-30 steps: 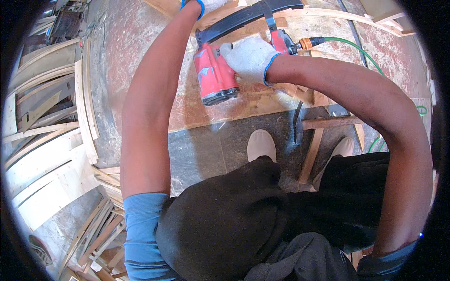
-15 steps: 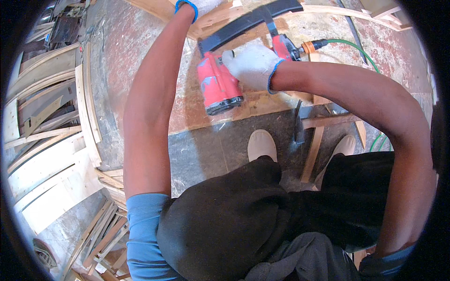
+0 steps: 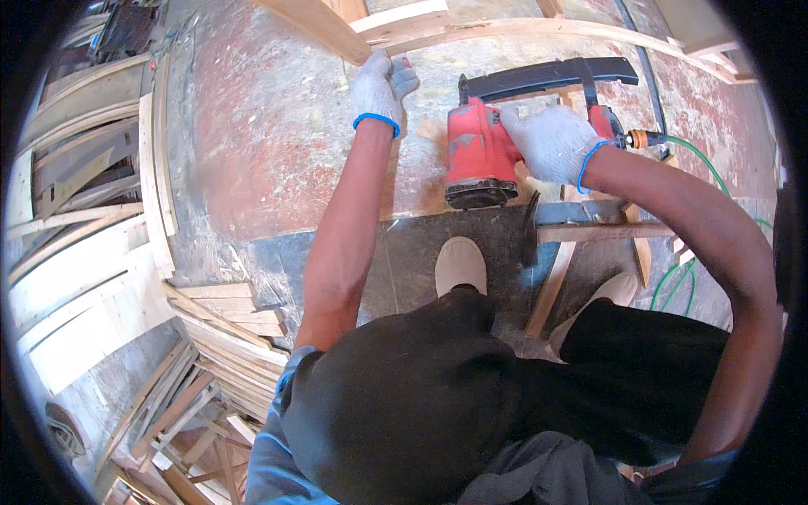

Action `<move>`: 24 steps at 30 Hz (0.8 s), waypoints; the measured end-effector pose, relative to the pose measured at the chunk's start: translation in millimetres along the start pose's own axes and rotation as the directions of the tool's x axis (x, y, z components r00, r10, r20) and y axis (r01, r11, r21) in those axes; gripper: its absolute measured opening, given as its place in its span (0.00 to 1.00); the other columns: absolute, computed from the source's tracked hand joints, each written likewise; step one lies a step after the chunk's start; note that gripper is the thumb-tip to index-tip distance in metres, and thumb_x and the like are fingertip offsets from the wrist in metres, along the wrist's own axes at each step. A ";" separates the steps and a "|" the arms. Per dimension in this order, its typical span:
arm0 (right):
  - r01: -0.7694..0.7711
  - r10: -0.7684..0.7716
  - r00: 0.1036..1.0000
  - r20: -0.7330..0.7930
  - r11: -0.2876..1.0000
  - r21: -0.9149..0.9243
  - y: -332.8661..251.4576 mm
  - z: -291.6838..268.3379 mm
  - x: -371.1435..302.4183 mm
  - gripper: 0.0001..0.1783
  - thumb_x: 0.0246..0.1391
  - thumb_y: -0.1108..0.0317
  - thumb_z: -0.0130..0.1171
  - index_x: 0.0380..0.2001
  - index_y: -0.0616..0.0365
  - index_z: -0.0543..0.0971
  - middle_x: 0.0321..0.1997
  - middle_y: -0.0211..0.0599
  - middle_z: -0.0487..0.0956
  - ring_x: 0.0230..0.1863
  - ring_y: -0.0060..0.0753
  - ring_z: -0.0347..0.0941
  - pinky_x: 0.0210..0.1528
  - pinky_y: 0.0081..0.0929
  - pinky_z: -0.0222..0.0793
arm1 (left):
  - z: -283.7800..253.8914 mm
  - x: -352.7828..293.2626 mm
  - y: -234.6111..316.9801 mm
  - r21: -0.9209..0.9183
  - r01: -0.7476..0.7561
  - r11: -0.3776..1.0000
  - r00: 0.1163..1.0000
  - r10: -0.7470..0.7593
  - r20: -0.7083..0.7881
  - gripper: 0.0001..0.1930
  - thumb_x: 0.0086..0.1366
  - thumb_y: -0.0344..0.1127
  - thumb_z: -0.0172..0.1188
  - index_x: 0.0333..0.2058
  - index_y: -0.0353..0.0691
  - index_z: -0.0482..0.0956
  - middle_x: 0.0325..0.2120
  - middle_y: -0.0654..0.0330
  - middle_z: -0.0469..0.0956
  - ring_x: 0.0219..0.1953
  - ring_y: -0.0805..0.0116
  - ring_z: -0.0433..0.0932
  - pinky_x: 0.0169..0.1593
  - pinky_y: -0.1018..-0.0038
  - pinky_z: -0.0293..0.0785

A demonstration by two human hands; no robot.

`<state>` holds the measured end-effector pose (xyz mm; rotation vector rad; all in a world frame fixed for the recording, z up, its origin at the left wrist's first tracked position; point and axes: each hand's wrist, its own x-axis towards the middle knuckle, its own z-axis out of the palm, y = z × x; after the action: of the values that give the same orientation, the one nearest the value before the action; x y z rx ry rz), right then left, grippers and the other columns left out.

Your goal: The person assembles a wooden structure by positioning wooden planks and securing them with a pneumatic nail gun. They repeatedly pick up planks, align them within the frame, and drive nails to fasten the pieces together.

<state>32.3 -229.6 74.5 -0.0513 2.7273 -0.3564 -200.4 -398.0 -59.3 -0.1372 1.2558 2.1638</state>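
My right hand (image 3: 555,143), in a white knit glove with a blue cuff, is closed round the handle of a red pneumatic nail gun (image 3: 480,147). Its long black magazine (image 3: 547,80) points away from me, and an orange fitting joins it to a green air hose (image 3: 694,151). My left hand (image 3: 379,88), gloved alike, is at the near end of an upright-edged wooden board (image 3: 320,25). The fingers look partly spread, nothing held between them; whether they press on the board is hard to tell. Beyond it lies a curved wooden strip (image 3: 522,32).
Under the work is a worn, paint-stained tabletop (image 3: 269,151). A wooden support (image 3: 602,231) stands near my shoes (image 3: 461,265). Stacked timber frames (image 3: 93,185) fill the left side, with piled offcuts (image 3: 227,328) lower down. Loops of green hose hang at the right.
The nail gun has moved right and slightly nearer in my right hand. My left hand has come down toward me and to the right, from the top edge. The wood has shifted in view.
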 end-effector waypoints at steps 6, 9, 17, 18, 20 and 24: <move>0.029 -0.027 0.999 -0.047 0.999 0.044 2.1 2.8 -2.1 0.24 0.48 0.65 0.65 0.45 0.67 0.70 0.29 0.58 0.82 0.35 0.61 0.82 0.35 0.54 0.77 | -13.3 6.4 -0.5 -0.037 -0.042 0.998 0.998 0.044 0.055 0.11 0.72 0.37 0.54 0.48 0.40 0.69 0.38 0.47 0.77 0.35 0.53 0.80 0.38 0.56 0.82; -0.008 0.008 1.000 -0.012 0.999 0.035 8.4 9.1 -0.2 0.26 0.47 0.64 0.66 0.45 0.68 0.69 0.27 0.58 0.82 0.33 0.61 0.82 0.35 0.54 0.77 | 2.4 1.8 -0.7 0.012 -0.056 0.998 0.997 0.056 -0.044 0.10 0.72 0.38 0.52 0.48 0.42 0.71 0.39 0.48 0.78 0.38 0.52 0.80 0.41 0.55 0.82; 0.001 -0.001 1.000 -0.012 1.000 0.013 10.3 12.5 -0.3 0.29 0.47 0.65 0.67 0.48 0.71 0.69 0.25 0.57 0.82 0.30 0.61 0.82 0.33 0.52 0.78 | 24.2 2.8 10.0 -0.524 0.062 0.850 0.997 -0.076 -0.006 0.09 0.74 0.38 0.45 0.42 0.40 0.69 0.40 0.52 0.79 0.38 0.55 0.78 0.48 0.54 0.77; 0.007 -0.007 1.000 -0.017 1.000 0.014 10.3 12.2 -0.8 0.29 0.47 0.65 0.67 0.48 0.71 0.69 0.25 0.57 0.82 0.30 0.61 0.82 0.33 0.52 0.78 | 25.6 3.9 10.6 -0.586 0.056 0.808 0.998 -0.068 0.002 0.08 0.74 0.38 0.45 0.42 0.41 0.69 0.40 0.53 0.79 0.38 0.54 0.77 0.50 0.54 0.76; -0.006 0.006 1.000 0.002 1.000 0.006 7.8 9.5 -0.6 0.28 0.47 0.65 0.67 0.48 0.71 0.69 0.25 0.57 0.82 0.31 0.61 0.83 0.33 0.52 0.78 | 23.8 7.1 11.5 -0.573 0.055 0.818 0.997 -0.072 -0.007 0.08 0.74 0.38 0.44 0.42 0.40 0.69 0.39 0.53 0.79 0.38 0.55 0.78 0.50 0.54 0.76; 0.003 -0.002 1.000 -0.007 1.000 0.017 7.8 11.1 0.6 0.28 0.47 0.65 0.67 0.47 0.70 0.70 0.26 0.58 0.82 0.32 0.61 0.83 0.34 0.52 0.78 | 12.9 15.8 10.8 -0.550 0.077 0.831 0.996 -0.089 0.005 0.17 0.76 0.44 0.41 0.47 0.36 0.73 0.44 0.51 0.81 0.44 0.52 0.80 0.56 0.52 0.76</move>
<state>36.0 -224.8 62.4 -0.0489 2.7315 -0.3808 -216.3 -384.0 -50.3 -0.4449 0.5825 2.3909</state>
